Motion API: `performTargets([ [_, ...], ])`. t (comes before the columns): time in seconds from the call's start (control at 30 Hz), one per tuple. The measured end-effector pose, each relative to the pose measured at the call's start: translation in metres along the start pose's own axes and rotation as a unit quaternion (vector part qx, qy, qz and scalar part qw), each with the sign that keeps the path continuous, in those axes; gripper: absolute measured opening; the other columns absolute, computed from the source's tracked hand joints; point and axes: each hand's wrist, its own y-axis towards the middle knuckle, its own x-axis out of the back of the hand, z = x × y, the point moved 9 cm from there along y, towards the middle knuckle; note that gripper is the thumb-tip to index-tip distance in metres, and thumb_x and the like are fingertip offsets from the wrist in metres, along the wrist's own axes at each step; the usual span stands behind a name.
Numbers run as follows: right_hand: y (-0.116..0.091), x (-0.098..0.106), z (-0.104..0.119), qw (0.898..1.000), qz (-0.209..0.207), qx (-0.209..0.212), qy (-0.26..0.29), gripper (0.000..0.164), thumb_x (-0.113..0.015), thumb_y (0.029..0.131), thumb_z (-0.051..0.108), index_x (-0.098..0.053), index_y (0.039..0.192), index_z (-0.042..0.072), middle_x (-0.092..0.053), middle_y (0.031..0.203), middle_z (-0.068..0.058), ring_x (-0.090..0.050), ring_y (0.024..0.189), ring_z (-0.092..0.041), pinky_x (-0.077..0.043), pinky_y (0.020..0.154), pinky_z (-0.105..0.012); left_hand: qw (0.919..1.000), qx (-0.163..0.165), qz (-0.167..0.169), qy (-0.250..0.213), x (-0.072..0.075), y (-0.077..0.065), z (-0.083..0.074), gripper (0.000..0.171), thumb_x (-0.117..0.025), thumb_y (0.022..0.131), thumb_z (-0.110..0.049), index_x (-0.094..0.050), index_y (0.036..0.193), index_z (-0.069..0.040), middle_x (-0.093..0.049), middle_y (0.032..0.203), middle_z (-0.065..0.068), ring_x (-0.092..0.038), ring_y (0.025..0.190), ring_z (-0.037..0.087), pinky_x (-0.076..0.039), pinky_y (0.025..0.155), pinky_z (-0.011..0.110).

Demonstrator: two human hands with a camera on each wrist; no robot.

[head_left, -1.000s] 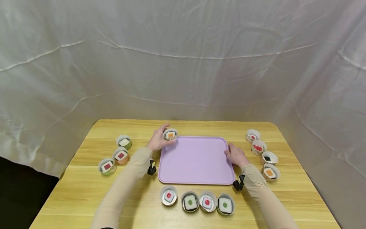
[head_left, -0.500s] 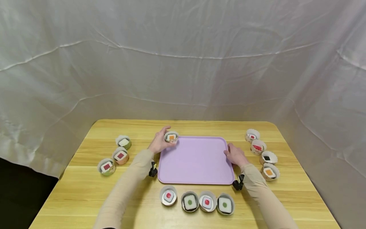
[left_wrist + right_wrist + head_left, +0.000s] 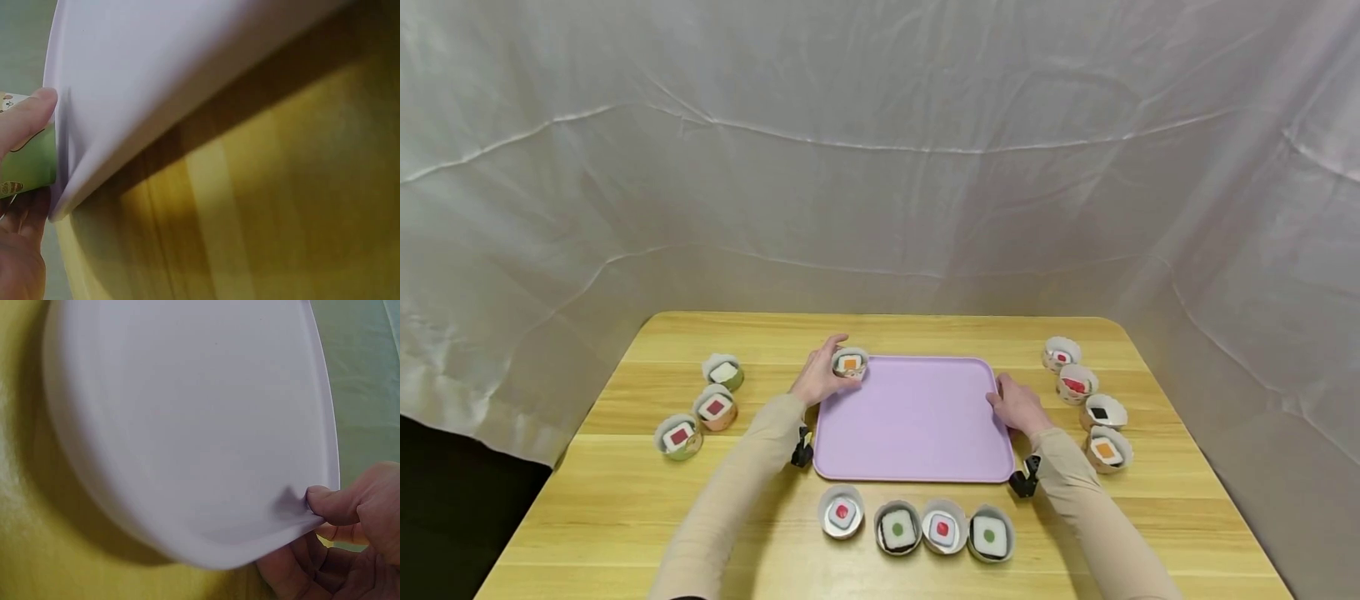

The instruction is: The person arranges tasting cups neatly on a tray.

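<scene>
A pale purple tray (image 3: 917, 425) lies in the middle of the wooden table. At its far left corner my left hand (image 3: 816, 379) holds a paper baking cup (image 3: 853, 374) between thumb and fingers. Inside that cup sits a toy sushi piece (image 3: 850, 362), white with an orange square centre. The left wrist view shows the cup's green side (image 3: 37, 159) against the tray's edge; whether it touches the tray floor I cannot tell. My right hand (image 3: 1021, 407) grips the tray's right rim, its thumb (image 3: 331, 503) on top and fingers curled beneath in the right wrist view.
Three paper cups with sushi pieces (image 3: 715, 407) stand at the left. Several more (image 3: 1078, 385) line the table's right side. Another row (image 3: 898, 531) of several stands in front of the tray. Grey curtain (image 3: 880, 208) hangs behind the table.
My left hand has moved slightly right and nearer with the cup, lowering it at the tray's far left corner. The right hand keeps its grip on the rim.
</scene>
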Motion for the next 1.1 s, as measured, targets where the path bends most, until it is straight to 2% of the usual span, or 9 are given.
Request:
performTargets([
  [0.43,-0.0003,0.0012,0.0008,1.000,-0.002,0.003,-0.002,0.035,-0.050,0.104,0.020,-0.046,0.127,-0.006,-0.064,0.102,-0.027,-0.065,0.077,-0.028,-0.054,0.060,-0.034,0.9999,-0.013,0.000,0.002,-0.0016,0.0012,0.0005,0.089,-0.088,0.075,-0.012,-0.039,0.148,0.000,-0.059,0.138,0.029,-0.058,0.125,0.043,-0.044,0.112,0.053],
  [0.67,-0.0012,0.0002,0.0012,1.000,0.001,-0.002,0.005,0.034,-0.050,0.104,0.020,-0.046,0.127,-0.006,-0.063,0.101,-0.027,-0.065,0.076,-0.028,-0.055,0.058,-0.033,1.0000,-0.003,0.007,0.003,-0.0044,0.0023,0.0036,0.091,-0.089,0.075,-0.014,-0.038,0.149,-0.003,-0.058,0.139,0.029,-0.057,0.128,0.043,-0.044,0.113,0.053],
  [1.1,0.0010,-0.0004,-0.0001,1.000,-0.003,-0.004,0.000,0.034,-0.051,0.104,0.020,-0.047,0.126,-0.005,-0.064,0.104,-0.025,-0.065,0.085,-0.030,-0.056,0.067,-0.036,0.9998,-0.014,0.005,0.010,-0.0055,0.0007,-0.0012,0.091,-0.088,0.074,-0.010,-0.037,0.148,0.002,-0.059,0.137,0.029,-0.060,0.123,0.042,-0.047,0.109,0.052],
])
